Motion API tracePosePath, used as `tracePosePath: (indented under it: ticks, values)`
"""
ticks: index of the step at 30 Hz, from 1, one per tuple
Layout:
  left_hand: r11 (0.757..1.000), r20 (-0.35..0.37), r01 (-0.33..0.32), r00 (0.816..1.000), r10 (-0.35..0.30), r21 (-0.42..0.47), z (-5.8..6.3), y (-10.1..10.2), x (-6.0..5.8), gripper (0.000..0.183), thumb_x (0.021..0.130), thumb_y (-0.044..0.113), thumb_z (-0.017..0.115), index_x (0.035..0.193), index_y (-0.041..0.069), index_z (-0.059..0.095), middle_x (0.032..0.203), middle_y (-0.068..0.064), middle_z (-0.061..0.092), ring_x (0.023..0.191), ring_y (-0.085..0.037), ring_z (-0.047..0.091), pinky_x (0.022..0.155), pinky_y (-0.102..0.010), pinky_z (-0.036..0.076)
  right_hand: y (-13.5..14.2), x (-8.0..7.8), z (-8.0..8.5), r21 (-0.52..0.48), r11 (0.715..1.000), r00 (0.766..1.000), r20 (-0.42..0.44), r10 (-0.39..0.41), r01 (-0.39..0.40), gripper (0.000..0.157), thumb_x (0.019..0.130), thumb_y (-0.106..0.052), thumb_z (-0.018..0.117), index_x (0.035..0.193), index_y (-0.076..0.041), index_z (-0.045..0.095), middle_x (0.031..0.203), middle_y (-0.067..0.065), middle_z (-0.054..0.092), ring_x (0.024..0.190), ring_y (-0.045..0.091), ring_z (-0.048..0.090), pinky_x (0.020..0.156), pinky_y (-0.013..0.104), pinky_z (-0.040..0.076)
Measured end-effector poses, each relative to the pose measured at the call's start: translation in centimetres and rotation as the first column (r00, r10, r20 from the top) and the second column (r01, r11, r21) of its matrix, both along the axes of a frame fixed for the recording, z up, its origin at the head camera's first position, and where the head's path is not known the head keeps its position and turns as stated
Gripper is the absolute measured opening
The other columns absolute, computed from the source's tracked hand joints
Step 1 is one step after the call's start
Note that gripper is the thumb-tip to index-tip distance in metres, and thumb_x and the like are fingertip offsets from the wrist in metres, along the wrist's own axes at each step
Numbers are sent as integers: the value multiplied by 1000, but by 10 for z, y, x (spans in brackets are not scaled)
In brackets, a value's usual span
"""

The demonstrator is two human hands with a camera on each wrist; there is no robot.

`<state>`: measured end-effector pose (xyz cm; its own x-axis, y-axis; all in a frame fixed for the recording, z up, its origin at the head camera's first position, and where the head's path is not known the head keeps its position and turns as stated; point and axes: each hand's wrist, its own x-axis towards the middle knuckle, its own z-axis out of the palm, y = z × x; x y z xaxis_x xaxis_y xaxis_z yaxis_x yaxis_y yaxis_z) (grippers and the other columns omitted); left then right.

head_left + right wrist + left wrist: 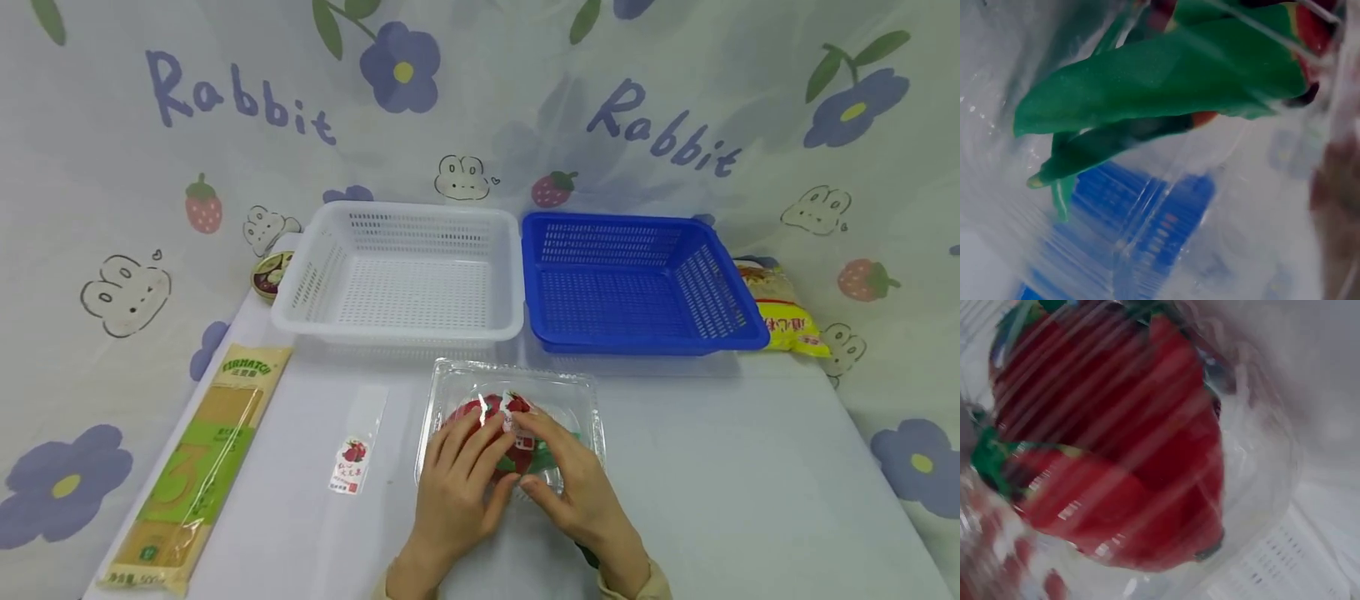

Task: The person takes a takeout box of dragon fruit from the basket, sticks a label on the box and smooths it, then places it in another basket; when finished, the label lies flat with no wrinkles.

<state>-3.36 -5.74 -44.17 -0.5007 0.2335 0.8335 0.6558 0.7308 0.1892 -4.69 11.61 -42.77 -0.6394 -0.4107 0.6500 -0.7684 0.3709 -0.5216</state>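
Note:
A clear plastic clamshell box (597, 421) lies on the table in front of me, with a red dragon fruit (1147, 469) inside it. Green scales (1160, 87) of the fruit show through the plastic in the right wrist view. On the lid is a label (512, 410) with a red fruit print. My left hand (459, 482) rests on the lid left of the label, fingers spread forward. From the other side my right hand (581, 483) touches the label with its fingertips. The two thumbs come close together at the near side of the box.
Behind the box stand a white basket (405, 335) and a blue basket (645, 343). A backing strip with another fruit label (349, 463) lies to the left. Farther left is a noodle packet (198, 467). A yellow bag (787, 321) and a round container (268, 275) sit beside the baskets.

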Motion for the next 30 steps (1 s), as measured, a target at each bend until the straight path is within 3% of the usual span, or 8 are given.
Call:
tracePosePath:
  ticks: [5, 9, 16, 21, 27, 30]
  values:
    - [993, -28, 55, 998, -58, -104, -2, 8, 7, 37, 99, 35, 45, 115, 10, 69, 119, -5, 69, 119, -27, 61, 97, -49, 42, 0, 1, -1, 35, 999, 1000, 15, -27, 26, 63, 101, -50, 36, 136, 0, 50, 134, 15, 59, 127, 25, 56, 112, 18, 34]
    - [983, 13, 68, 998, -66, -169, -3, 13, 13, 41, 101, 37, 42, 118, 11, 67, 122, -3, 68, 119, -24, 61, 100, -49, 40, 1, 1, -2, 41, 999, 999, 22, -36, 35, 65, 101, -52, 33, 136, 0, 50, 133, 15, 59, 125, 24, 58, 110, 16, 35]
    - [977, 101, -35, 993, 58, -209, -3, 14, 19, 46, 103, 41, 37, 118, 12, 69, 117, 0, 71, 114, -18, 64, 98, -48, 41, 1, 0, -4, 48, 998, 999, 9, -51, 51, 64, 102, -52, 33, 135, -1, 52, 131, 14, 61, 125, 23, 58, 111, 16, 34]
    - [958, 200, -120, 964, 175, -259, -4, 12, 29, 54, 104, 46, 28, 124, 15, 67, 126, 2, 68, 123, -17, 59, 104, -47, 36, 2, 0, -6, 59, 997, 998, 21, -57, 55, 60, 103, -48, 34, 135, -1, 52, 132, 13, 61, 126, 24, 57, 112, 17, 33]
    - [951, 259, -176, 935, 242, -252, -9, 12, 37, 54, 102, 47, 33, 128, 11, 63, 137, -3, 60, 131, -22, 52, 110, -41, 29, -1, -2, -6, 130, 982, 988, 51, -147, 139, 38, 100, -20, 52, 135, -5, 53, 132, 10, 62, 122, 26, 59, 112, 17, 34]
    - [954, 248, -194, 936, 250, -227, -11, 13, 37, 54, 102, 47, 36, 128, 8, 63, 135, -5, 61, 128, -23, 54, 109, -39, 30, -5, -5, -6, 184, 957, 973, 16, -229, 222, 46, 88, -7, 66, 133, -5, 55, 128, 8, 64, 116, 24, 63, 105, 24, 44]
